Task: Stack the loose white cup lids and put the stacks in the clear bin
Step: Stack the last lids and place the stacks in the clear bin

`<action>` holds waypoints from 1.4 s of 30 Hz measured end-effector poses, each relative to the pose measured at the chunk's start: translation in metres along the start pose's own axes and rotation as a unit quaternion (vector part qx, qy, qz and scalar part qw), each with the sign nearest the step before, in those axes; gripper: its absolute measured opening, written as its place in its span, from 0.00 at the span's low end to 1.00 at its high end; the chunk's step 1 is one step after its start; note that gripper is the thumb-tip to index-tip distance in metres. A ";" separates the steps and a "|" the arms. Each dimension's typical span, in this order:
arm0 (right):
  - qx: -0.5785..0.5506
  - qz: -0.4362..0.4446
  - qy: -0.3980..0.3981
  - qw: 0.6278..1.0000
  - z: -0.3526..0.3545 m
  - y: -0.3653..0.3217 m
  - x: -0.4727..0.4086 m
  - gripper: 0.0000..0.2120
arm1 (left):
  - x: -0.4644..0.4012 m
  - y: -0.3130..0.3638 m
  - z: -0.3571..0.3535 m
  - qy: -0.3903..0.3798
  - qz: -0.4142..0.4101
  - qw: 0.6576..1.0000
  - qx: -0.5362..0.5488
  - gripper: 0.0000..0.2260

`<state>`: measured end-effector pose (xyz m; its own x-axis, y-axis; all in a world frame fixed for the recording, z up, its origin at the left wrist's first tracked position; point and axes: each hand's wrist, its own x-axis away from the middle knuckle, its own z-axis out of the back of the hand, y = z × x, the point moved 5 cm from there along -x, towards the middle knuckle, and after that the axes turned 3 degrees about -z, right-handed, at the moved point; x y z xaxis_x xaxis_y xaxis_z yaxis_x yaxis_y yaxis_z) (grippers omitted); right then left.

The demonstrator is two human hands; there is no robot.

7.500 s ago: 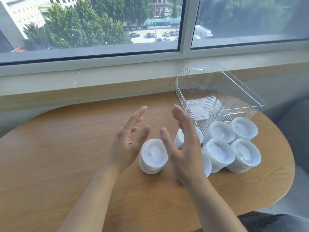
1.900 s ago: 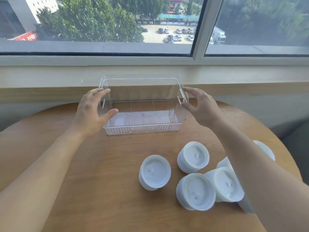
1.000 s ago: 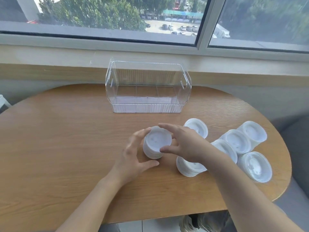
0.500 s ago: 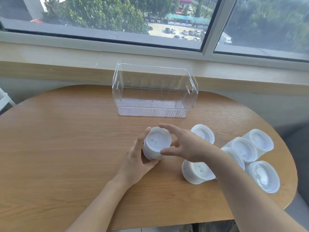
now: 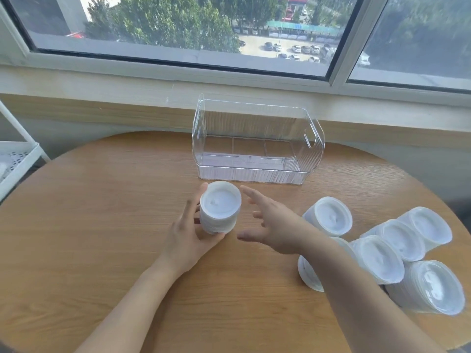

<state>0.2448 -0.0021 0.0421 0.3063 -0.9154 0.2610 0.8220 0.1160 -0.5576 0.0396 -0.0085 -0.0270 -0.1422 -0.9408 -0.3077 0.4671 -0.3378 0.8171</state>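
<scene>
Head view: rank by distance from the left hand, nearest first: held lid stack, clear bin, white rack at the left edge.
1. Held lid stack: gripped by the left hand, at table centre.
2. Clear bin: beyond the stack, near the window.
3. White rack: off the table, far left edge.

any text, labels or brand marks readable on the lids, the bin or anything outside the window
None can be read.
lid stacks: plain white, no print visible.
clear bin: no label visible.
red sign outside the window: too small and blurred to read.
</scene>
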 end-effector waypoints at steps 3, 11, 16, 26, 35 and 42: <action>-0.072 -0.012 -0.005 0.997 -0.004 -0.005 -0.010 0.51 | -0.012 0.007 0.014 0.014 -0.015 1.000 0.004 0.49; -0.254 -0.003 0.018 0.967 0.035 -0.020 -0.040 0.47 | -0.074 0.038 0.034 0.007 -0.077 0.997 0.014 0.49; -0.256 0.003 0.056 0.965 0.070 -0.017 -0.065 0.34 | -0.124 0.052 0.028 -0.008 -0.099 0.995 0.013 0.49; -0.292 -0.041 0.081 0.952 0.100 0.027 -0.151 0.28 | -0.206 0.032 -0.007 -0.006 -0.032 0.999 -0.002 0.53; -0.327 -0.065 0.055 0.941 0.083 0.050 -0.221 0.27 | -0.238 -0.015 -0.025 0.010 0.066 0.998 -0.018 0.52; -0.305 -0.076 0.060 0.947 0.067 0.057 -0.260 0.30 | -0.244 -0.046 -0.032 0.029 0.130 0.991 -0.008 0.41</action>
<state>0.2439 0.2677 -0.0048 0.1202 -0.9451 0.3039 0.4102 -0.2315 -0.8821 0.0806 0.2373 -0.0049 0.0340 -0.9927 -0.1160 0.4945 -0.0842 0.8651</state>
